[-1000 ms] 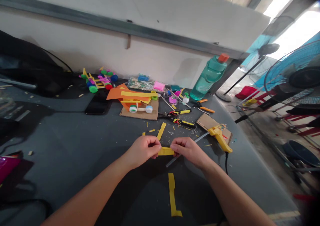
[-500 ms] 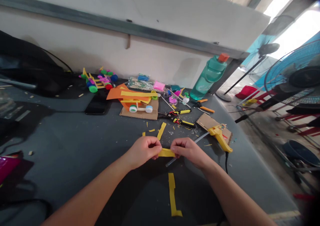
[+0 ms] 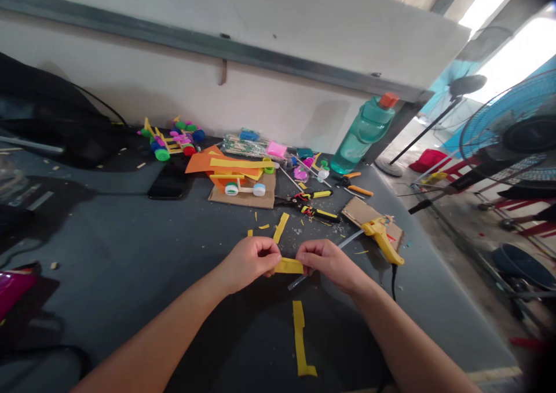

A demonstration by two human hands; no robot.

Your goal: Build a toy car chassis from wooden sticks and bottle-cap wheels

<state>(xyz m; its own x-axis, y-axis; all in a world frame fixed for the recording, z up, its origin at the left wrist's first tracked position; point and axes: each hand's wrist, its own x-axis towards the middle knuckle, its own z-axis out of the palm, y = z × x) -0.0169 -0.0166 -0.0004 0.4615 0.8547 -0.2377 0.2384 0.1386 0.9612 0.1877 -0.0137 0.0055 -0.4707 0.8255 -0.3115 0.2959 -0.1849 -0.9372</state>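
A short yellow paper strip is stretched between my two hands, just above the dark table. My left hand pinches its left end between thumb and fingers. The right end is pinched by my right hand. Beneath my right hand, a clear glue stick lies slanting on the table. A cut yellow paper piece with a bent lower end lies nearer to me. Just beyond my hands is another yellow strip, with small yellow scraps around it.
A yellow glue gun rests on cardboard to the right. Pliers, orange paper and a small wheeled model lie farther back. A teal bottle stands near the wall. Colourful models and a phone sit back left.
The yellow strip between my hands has tilted slightly, so more of its face shows. Both hands keep nearly the same place and grip.
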